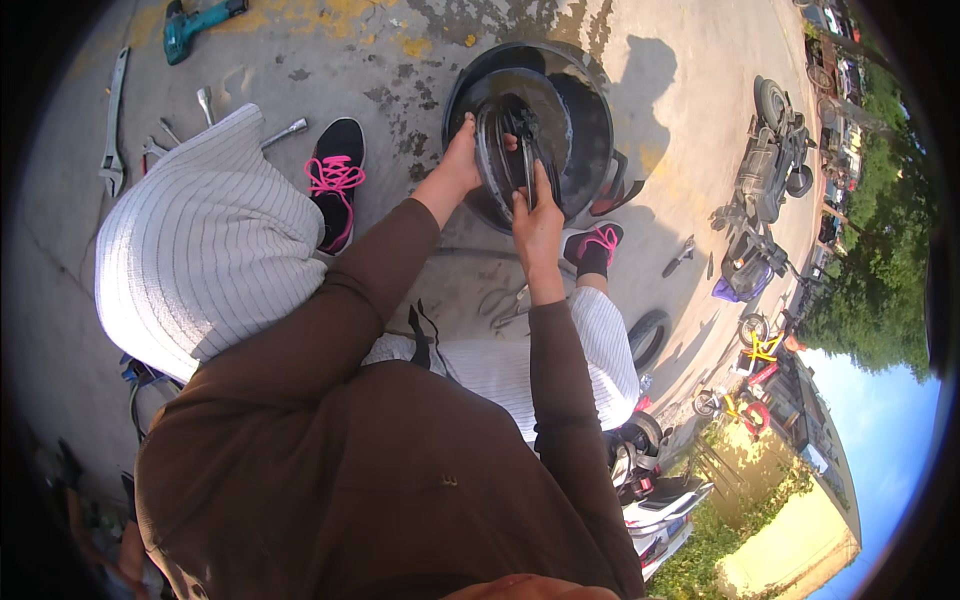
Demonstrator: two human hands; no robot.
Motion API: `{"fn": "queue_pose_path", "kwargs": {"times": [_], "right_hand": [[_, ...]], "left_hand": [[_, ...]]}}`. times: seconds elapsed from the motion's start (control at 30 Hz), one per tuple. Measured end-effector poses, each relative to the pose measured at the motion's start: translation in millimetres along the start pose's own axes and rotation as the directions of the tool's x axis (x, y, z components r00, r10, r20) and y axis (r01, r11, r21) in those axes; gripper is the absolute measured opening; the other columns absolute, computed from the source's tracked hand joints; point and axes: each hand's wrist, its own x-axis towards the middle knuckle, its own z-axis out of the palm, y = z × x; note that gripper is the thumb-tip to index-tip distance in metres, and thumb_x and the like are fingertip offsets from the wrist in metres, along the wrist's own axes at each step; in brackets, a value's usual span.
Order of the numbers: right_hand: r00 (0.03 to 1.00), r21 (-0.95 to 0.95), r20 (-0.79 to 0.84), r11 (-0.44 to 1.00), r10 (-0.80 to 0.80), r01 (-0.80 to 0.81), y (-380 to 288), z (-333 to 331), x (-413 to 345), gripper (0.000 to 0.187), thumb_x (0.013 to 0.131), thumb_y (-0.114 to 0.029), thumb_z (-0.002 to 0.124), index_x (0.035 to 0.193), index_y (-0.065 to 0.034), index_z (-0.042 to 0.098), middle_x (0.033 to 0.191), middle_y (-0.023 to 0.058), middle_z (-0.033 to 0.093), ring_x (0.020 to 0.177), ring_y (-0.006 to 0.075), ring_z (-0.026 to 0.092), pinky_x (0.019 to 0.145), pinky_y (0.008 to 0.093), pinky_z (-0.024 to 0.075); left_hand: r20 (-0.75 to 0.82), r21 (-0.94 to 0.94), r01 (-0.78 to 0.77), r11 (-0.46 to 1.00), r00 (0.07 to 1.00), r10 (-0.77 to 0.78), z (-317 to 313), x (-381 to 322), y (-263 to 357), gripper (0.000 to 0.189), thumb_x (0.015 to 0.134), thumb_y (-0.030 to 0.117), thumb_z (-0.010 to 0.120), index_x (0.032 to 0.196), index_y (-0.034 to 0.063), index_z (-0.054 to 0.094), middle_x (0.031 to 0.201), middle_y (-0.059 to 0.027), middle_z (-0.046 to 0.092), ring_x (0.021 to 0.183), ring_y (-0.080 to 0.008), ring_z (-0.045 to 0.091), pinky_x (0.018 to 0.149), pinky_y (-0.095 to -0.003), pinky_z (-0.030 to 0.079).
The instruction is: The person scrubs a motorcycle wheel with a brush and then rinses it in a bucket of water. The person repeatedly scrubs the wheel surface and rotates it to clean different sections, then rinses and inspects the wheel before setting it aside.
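Note:
Both of my hands hold a glossy black rubber ring, which looks like an inner tube (517,157), over a round black basin (594,112). Dark water (551,94) in the basin reflects light. My left hand (459,157) grips the tube's left side, its thumb and fingers around the edge. On the lower right side, my right hand (538,225) pinches the rubber between thumb and fingers. The tube is tilted and its far part is hard to make out. A handle-like piece (619,176) projects at the basin's right side.
On the concrete at left lie a teal cordless drill (180,34), an adjustable wrench (114,142) and socket wrenches (285,133). My shoes (337,180) flank the basin. A tire (649,337), a small hand tool (679,256) and a scooter (761,165) are at right.

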Motion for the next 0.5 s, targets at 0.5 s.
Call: {"fn": "queue_pose_path", "kwargs": {"times": [0.5], "right_hand": [[0.946,-0.048,0.178,0.963,0.271,-0.266,-27.8,14.8,-53.1,0.050,0.099,-0.027,0.041,0.147,-0.0150,0.033,0.116,0.0242,0.059,0.093,0.0418,0.062,0.078,0.0483,0.0487]], "left_hand": [[0.114,0.105,0.073,0.992,0.990,-0.085,-17.6,-14.2,1.0,0.084,0.089,0.074,0.023,0.103,0.0015,0.062,0.088,-0.0168,0.067,0.086,-0.0373,0.066,0.078,-0.0481,0.053]]}}
